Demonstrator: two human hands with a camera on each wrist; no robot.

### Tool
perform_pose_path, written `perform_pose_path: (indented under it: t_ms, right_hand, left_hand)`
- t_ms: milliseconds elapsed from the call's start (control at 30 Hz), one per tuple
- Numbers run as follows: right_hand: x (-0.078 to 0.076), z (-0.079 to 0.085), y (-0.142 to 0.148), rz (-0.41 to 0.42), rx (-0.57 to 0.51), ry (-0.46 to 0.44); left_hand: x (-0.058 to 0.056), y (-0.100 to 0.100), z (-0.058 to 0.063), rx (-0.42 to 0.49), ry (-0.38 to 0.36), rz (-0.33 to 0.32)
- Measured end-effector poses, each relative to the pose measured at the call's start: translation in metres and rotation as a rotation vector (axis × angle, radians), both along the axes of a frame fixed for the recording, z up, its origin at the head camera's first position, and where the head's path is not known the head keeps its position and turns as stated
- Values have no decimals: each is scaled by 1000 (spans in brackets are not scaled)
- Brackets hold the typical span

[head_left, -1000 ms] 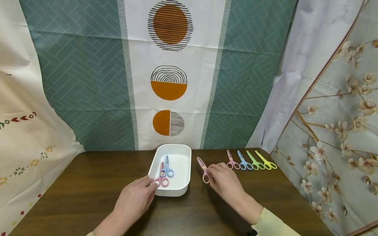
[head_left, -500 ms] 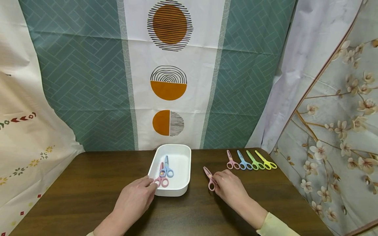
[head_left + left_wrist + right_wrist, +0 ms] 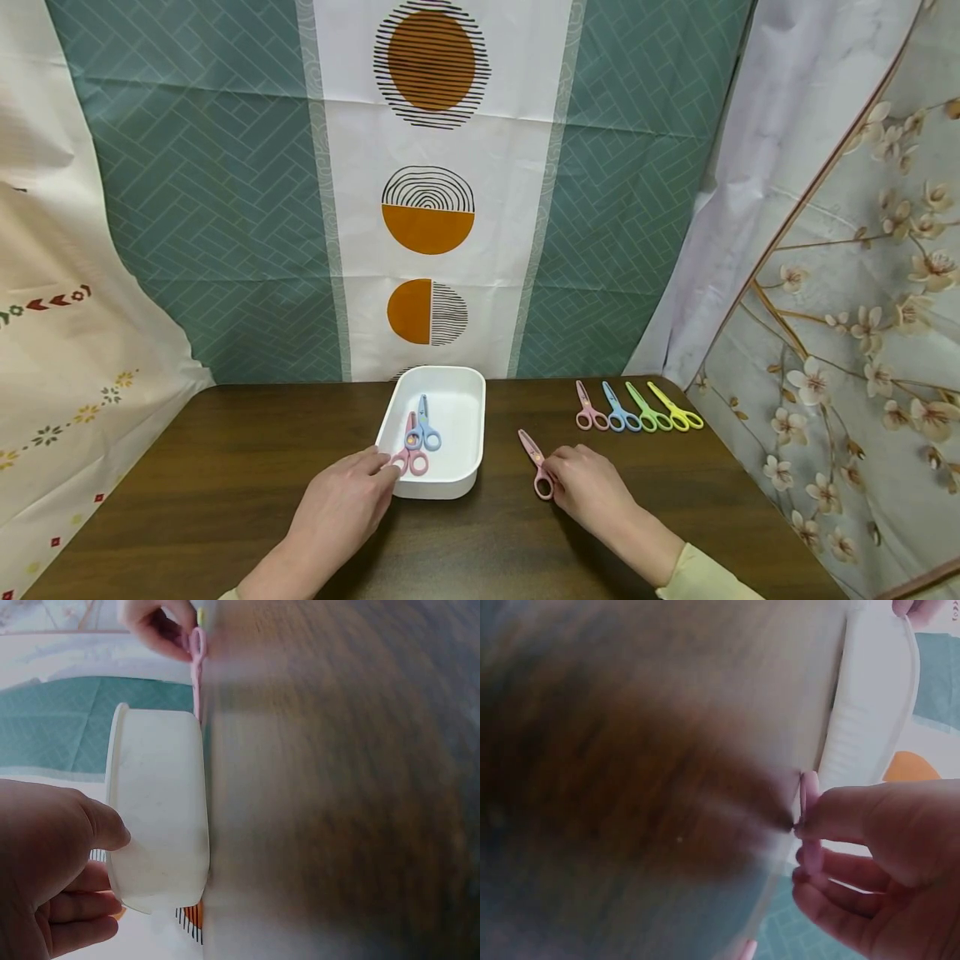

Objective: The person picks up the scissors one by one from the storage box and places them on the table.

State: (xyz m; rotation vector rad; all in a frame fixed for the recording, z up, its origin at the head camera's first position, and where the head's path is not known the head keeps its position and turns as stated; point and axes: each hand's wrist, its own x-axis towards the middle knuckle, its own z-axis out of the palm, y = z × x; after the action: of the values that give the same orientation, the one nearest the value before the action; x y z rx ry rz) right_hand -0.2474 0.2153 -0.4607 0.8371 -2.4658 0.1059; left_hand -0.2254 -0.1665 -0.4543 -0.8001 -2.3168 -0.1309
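Observation:
In the head view, my left hand holds the near left corner of a white plastic tray. The left wrist view has the thumb against the tray's outer wall, the other fingers behind its rim. Blue scissors lie partly over pink scissors inside the tray. To the right of it, my right hand pinches another pair of pink scissors by a handle loop, blades pointing away and to the left. The right wrist view shows thumb and fingertips on the pink loop, down at the tabletop.
At the table's back right, pink, blue, green and yellow scissors lie in a row. Behind the brown table hangs a patterned curtain; floral cloth borders the right side.
My right hand has moved the pink scissors nearer to me and slightly right, away from the tray, with less movement in the last half second. The left hand and tray have stayed put.

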Motion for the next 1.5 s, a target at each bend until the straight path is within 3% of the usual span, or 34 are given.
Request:
perform_pose_path:
  t_ms: [367,667,967,1267,1500]
  right_hand:
    - [5,-2,-1,-22,38,-61]
    - [17,2,2,-15,74,-5]
    - [37,14,6,-27,217,-246]
    - [41,9,8,-20,235,-315]
    - [41,10,7,-19,212,-344]
  left_hand:
    - [0,0,0,0,4,2]
    - [1,1,1,-9,-33,20]
    - [0,0,1,-4,-11,7]
    - [1,1,1,-13,-43,27]
    - [0,0,0,-7,8,1]
